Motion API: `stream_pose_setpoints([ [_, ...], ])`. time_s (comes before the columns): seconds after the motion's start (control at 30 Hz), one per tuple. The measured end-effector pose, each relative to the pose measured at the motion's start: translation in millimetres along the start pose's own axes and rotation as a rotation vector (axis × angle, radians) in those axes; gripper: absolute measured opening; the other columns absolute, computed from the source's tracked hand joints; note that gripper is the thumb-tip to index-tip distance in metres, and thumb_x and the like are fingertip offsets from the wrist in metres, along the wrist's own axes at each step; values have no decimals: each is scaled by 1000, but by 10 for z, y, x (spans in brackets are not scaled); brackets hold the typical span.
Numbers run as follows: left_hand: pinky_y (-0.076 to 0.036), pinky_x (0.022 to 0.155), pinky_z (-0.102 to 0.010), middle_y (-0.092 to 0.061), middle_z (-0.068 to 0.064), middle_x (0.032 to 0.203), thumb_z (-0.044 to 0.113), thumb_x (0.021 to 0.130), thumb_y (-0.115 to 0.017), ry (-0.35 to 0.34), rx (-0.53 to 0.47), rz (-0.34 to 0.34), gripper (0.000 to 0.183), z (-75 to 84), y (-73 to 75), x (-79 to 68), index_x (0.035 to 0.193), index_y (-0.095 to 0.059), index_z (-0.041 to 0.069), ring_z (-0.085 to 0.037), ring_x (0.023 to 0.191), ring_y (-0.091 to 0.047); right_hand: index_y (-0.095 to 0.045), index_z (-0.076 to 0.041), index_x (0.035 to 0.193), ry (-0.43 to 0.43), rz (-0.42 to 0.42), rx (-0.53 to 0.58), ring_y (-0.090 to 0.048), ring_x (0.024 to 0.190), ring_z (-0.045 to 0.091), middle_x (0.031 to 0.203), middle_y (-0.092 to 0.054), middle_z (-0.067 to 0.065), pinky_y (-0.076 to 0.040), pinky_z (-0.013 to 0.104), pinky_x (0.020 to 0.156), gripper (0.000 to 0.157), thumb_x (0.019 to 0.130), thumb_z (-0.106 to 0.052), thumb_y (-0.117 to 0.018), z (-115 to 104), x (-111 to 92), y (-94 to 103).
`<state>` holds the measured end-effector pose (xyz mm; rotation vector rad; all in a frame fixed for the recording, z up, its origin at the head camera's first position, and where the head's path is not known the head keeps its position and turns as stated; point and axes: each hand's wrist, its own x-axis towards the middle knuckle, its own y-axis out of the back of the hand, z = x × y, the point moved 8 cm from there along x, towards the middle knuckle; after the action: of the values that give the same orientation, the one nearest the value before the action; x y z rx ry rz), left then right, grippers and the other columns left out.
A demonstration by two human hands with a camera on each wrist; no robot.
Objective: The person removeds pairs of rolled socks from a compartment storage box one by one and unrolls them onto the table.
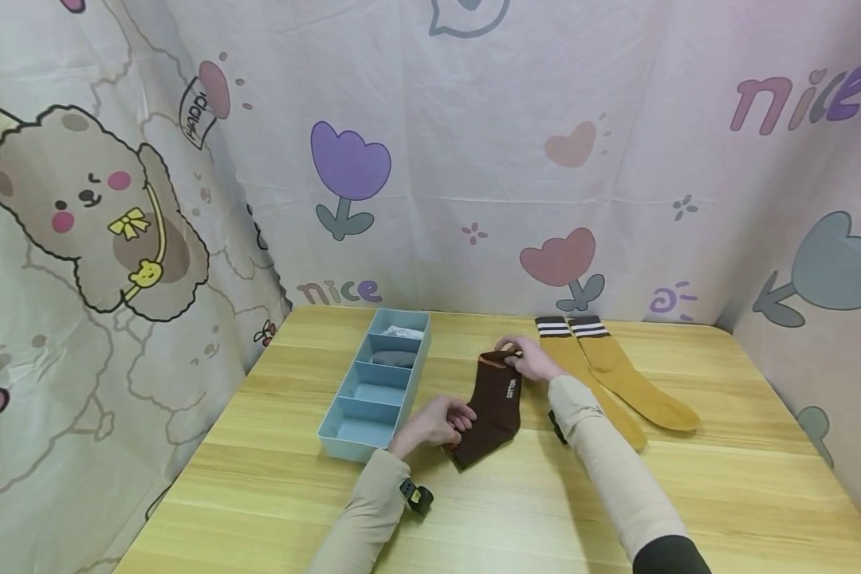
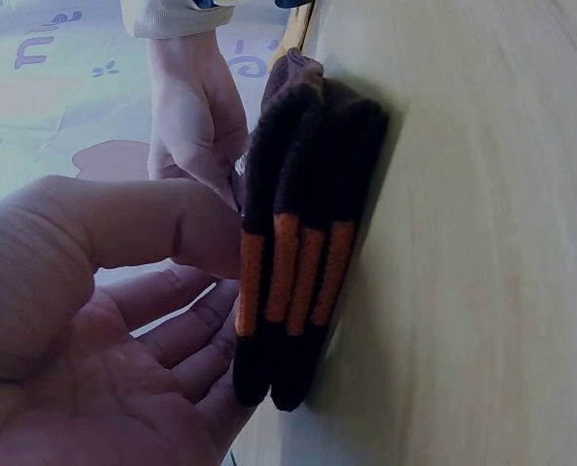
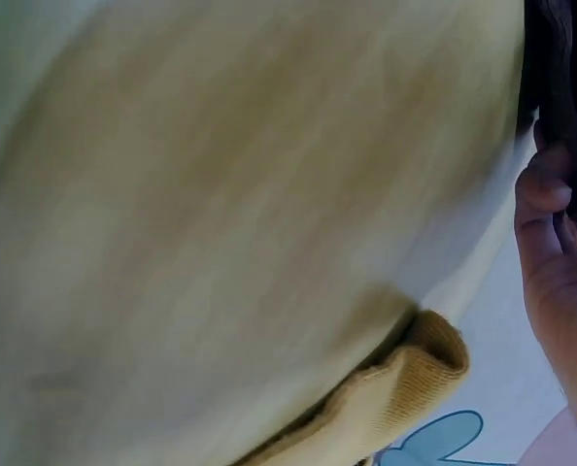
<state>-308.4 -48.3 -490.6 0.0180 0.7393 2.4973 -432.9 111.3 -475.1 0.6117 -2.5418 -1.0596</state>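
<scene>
A pair of dark brown socks [image 1: 495, 406], stacked flat with "COTTON" lettering up, lies on the wooden table. My right hand [image 1: 534, 360] pinches the socks at the far cuff end; in the right wrist view its thumb and fingers [image 3: 546, 194] close around the dark fabric. At the near left side, my left hand [image 1: 434, 422] touches the socks with loosely bent fingers. The left wrist view shows the socks' layered edges [image 2: 284, 262] with orange patches, and the left thumb [image 2: 152, 228] and fingertips against the upper face.
Left of the socks stands a light blue four-section organizer box [image 1: 362, 430], with a white folded item [image 1: 402, 332] in the far section and a grey one [image 1: 393, 359] beside it. Mustard socks with striped cuffs [image 1: 634, 387] lie to the right. A printed curtain [image 1: 459, 159] hangs behind the table.
</scene>
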Motion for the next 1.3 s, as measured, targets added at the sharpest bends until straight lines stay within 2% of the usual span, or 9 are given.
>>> stream_pose_setpoints([
  [0.13, -46, 67, -13, -70, -16, 92, -22, 67, -55, -1, -5, -3, 45, -1, 0, 0, 109, -67, -12, -8, 77, -56, -64, 1, 120, -48, -47, 79, -64, 113, 42, 118, -68, 28, -54, 50, 95, 39, 83, 12, -59, 25, -22, -11],
  [0.3, -45, 66, -13, -70, -16, 92, -22, 67, -55, 1, -14, 2, 44, 14, 8, -3, 108, -67, -12, -9, 77, -55, -63, 0, 124, -80, -86, 82, -58, 117, 43, 122, -65, 28, -49, 55, 101, 51, 74, 13, -61, 11, -40, -30],
  [0.57, -45, 65, -13, -70, -15, 91, -21, 66, -54, -5, -10, 4, 45, 37, 4, -4, 108, -67, -12, -10, 77, -56, -67, 3, 117, -56, -16, 44, -65, 102, 38, 107, -70, 27, -55, 46, 89, 35, 84, 11, -64, -23, -46, 10],
  [0.77, -44, 64, -14, -69, -12, 88, -22, 66, -52, 20, 12, 18, 45, 28, -10, -4, 107, -68, -11, -9, 75, -54, -70, 6, 106, -100, 59, 11, -67, 91, 30, 100, -73, 24, -54, 38, 81, 18, 94, -4, -63, 31, -44, 59],
  [0.93, -40, 61, -14, -65, -11, 84, -23, 67, -39, 32, 74, 51, 48, 47, 3, -14, 101, -69, -10, -9, 71, -50, -71, 6, 89, -178, 110, 37, -55, 70, 16, 79, -68, 13, -45, 28, 69, 22, 98, -9, -58, 125, -76, 124],
  [1.03, -38, 62, -14, -63, -10, 82, -23, 67, -37, 28, 129, 98, 47, 61, 42, -32, 98, -69, -8, -10, 71, -48, -71, 8, 87, -226, 112, 52, -51, 67, 14, 76, -67, 13, -42, 26, 66, 25, 98, -9, -57, 187, -112, 146],
  [1.1, -38, 63, -15, -62, -9, 81, -22, 67, -40, 35, 166, 143, 45, 61, 77, -50, 97, -70, -5, -10, 72, -48, -71, 11, 93, -250, 108, 62, -55, 68, 18, 82, -69, 18, -46, 27, 67, 24, 98, -7, -56, 218, -139, 152],
  [1.17, -38, 64, -17, -63, -8, 81, -21, 69, -44, 56, 210, 192, 43, 48, 114, -71, 96, -71, -2, -10, 72, -48, -69, 13, 102, -248, 108, 63, -63, 78, 24, 95, -71, 25, -51, 30, 74, 22, 96, -4, -56, 217, -157, 154],
  [1.3, -41, 68, -20, -65, -3, 83, -13, 78, -52, 94, 283, 247, 34, 25, 151, -101, 97, -73, 6, -10, 75, -51, -65, 8, 119, -180, 120, 77, -64, 100, 37, 117, -67, 28, -54, 44, 88, 28, 94, -4, -58, 116, -181, 167],
])
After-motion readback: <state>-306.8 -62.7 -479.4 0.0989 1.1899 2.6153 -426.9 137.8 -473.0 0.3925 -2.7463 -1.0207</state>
